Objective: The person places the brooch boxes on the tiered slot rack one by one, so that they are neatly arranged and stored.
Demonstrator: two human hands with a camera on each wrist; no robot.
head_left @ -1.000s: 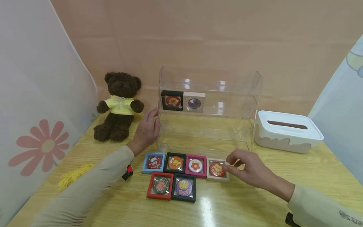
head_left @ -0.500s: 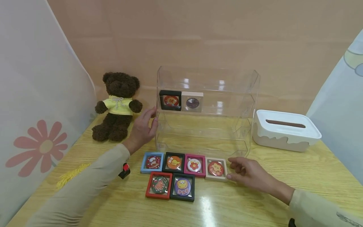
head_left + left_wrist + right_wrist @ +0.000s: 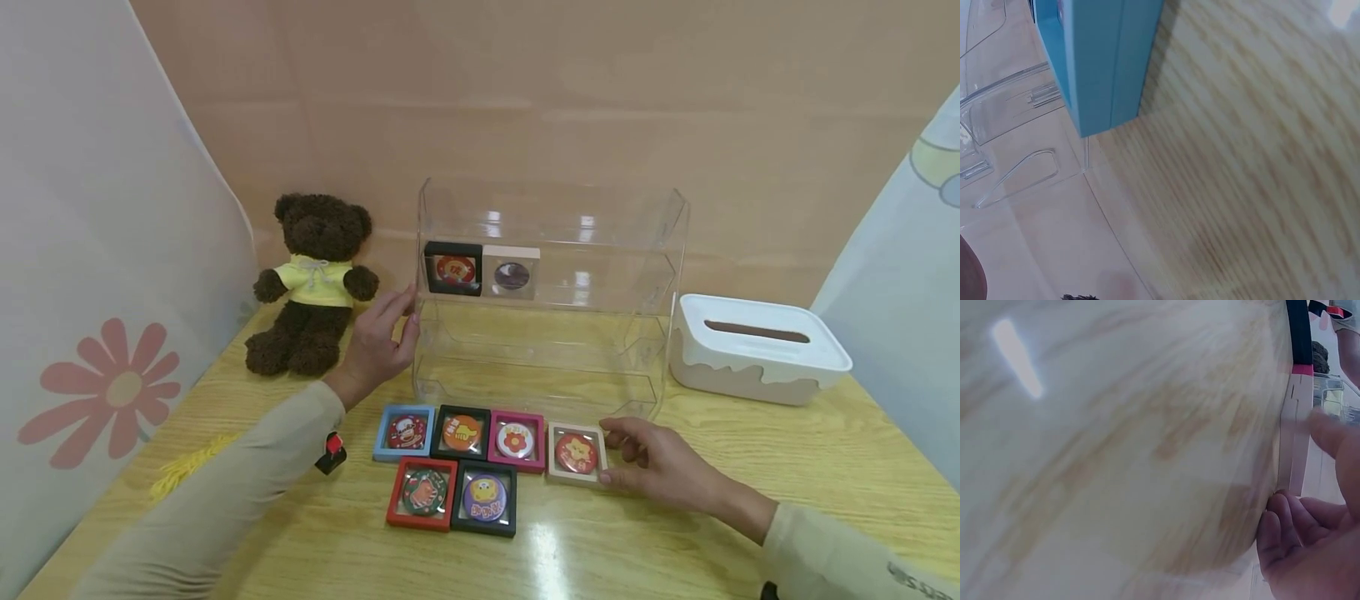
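My right hand (image 3: 660, 462) pinches the right edge of a beige display frame (image 3: 576, 453) holding a red badge with a yellow star-like figure. In the right wrist view, fingertips and thumb are at the end of the same beige frame (image 3: 1294, 437). My left hand (image 3: 377, 346) touches the left side of a clear acrylic rack (image 3: 607, 283), fingers extended. Blue (image 3: 403, 433), black (image 3: 461, 432) and pink (image 3: 517, 442) frames lie in a row left of the beige one. A red frame (image 3: 422, 493) and another black frame (image 3: 485, 498) lie in front.
On the rack's upper tier stand a black frame (image 3: 453, 268) and a beige one (image 3: 511, 272). A brown teddy bear (image 3: 318, 279) sits at left, with yellow yarn (image 3: 191, 465) nearer. The white tissue box (image 3: 761, 346) is right of the rack.
The beige frame has shifted slightly right, opening a small gap beside the pink frame. My right fingers moved from its top surface to its right edge. The left hand stays at the rack.
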